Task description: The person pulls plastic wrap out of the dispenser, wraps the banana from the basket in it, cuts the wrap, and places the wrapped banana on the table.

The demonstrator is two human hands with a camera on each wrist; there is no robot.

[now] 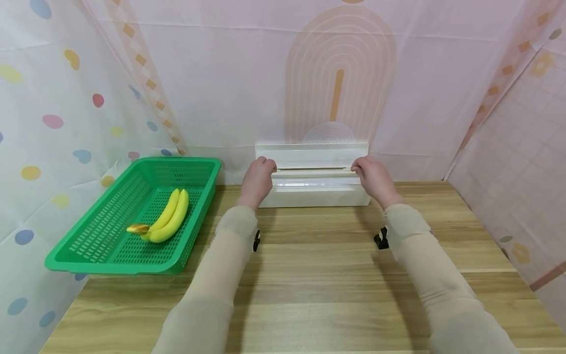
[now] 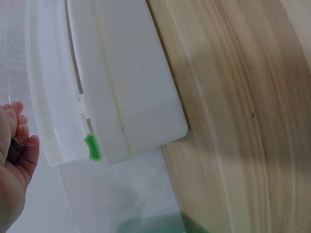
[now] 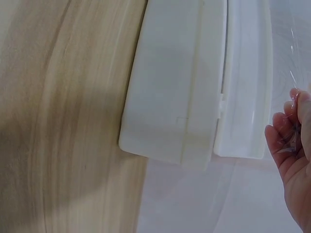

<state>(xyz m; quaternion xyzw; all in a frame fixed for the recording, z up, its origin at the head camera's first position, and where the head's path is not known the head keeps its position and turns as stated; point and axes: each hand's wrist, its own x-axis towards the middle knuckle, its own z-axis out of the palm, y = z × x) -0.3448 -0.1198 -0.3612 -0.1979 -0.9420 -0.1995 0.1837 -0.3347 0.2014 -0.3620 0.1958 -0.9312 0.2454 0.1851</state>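
A long white cling film dispenser (image 1: pixel 314 199) lies at the back of the table, its lid (image 1: pixel 311 151) raised behind it. My left hand (image 1: pixel 257 181) is at the dispenser's left end, my right hand (image 1: pixel 375 178) at its right end. In the left wrist view, left thumb and fingers pinch an edge of clear cling film (image 2: pixel 8 73). The right fingers likewise pinch the film (image 3: pixel 292 48), which bunches a little in the palm in the right wrist view. A green slider (image 2: pixel 92 147) sits at the dispenser's left end.
To the left, a green plastic basket (image 1: pixel 110 268) holds yellow bananas (image 1: pixel 171 222). Patterned cloth (image 1: pixel 230 88) hangs behind the wooden table (image 1: pixel 316 290) and along both sides. Black buckles (image 1: pixel 381 239) hang at both wrists.
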